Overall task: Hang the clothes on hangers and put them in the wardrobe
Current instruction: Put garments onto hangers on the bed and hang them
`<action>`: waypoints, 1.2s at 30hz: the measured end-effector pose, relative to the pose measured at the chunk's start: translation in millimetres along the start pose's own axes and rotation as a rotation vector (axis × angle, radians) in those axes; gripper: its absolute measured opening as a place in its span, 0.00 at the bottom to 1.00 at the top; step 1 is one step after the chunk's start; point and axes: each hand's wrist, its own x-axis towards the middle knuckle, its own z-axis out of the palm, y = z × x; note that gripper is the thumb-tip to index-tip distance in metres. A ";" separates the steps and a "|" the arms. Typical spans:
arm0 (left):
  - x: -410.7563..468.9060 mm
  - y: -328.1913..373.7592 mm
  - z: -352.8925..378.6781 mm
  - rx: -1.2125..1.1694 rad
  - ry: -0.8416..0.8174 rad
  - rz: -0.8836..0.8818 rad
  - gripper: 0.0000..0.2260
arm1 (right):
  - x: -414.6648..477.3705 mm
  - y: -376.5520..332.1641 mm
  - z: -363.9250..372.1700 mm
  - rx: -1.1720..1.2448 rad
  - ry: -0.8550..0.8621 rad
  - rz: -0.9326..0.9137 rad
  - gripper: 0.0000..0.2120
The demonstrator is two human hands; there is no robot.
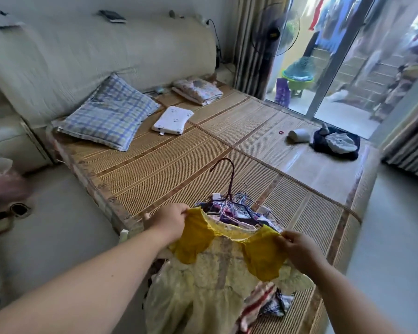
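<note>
The left hand (pixel 170 221) pinches one sleeve of the yellow dress (pixel 217 268); the right hand (pixel 297 247) pinches the other; each grip is narrow, closed on cloth. The dress spreads between the two grips and drapes below them; just beyond them a tangle of hangers (pixel 229 201) lies on the bed (pixel 179 169); striped clothes (pixel 263 302) lie under the right grip.
</note>
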 end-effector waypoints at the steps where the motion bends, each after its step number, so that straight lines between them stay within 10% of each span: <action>1: 12.1 3.6 7.6 -0.009 -0.015 -0.014 0.11 | 16.8 5.2 1.4 -0.040 0.003 0.011 0.07; 18: 122.4 4.3 86.0 0.067 -0.178 -0.222 0.28 | 190.2 11.1 59.1 -0.285 -0.337 -0.027 0.28; 36: -79.4 -71.5 -197.2 0.344 0.587 -0.251 0.29 | 3.6 -381.9 142.7 -0.256 -0.380 -1.361 0.29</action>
